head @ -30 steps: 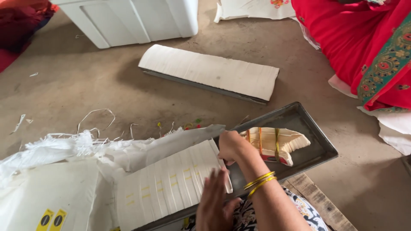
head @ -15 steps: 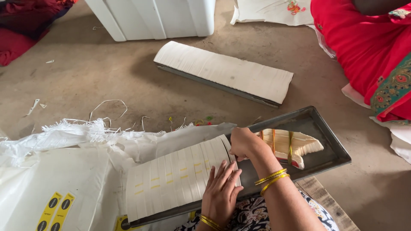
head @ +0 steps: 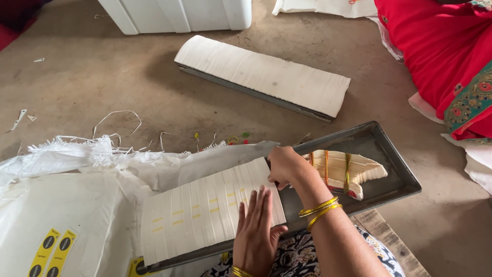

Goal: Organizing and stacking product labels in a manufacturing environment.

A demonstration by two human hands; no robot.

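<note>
The work sits on a bare, stained concrete floor [head: 128,87] scattered with loose white threads [head: 120,120] and a few coloured rubber bands [head: 238,137]. A dark metal tray [head: 389,169] lies across the person's lap, half covered by a frayed white woven sack [head: 66,205]. In the tray stands a row of cream paper sheets on edge [head: 205,215]. The left hand [head: 256,233] lies flat on the row's near end, fingers spread and straight, gripping nothing. The right hand [head: 287,166] curls over the row's end; what its fingers pinch cannot be told. Beyond it in the tray lies a bundle tied with rubber bands [head: 343,172]. A second long stack [head: 266,74] rests farther off. A white box [head: 179,13] and a person in red cloth [head: 441,56] are cut off by the frame.
</note>
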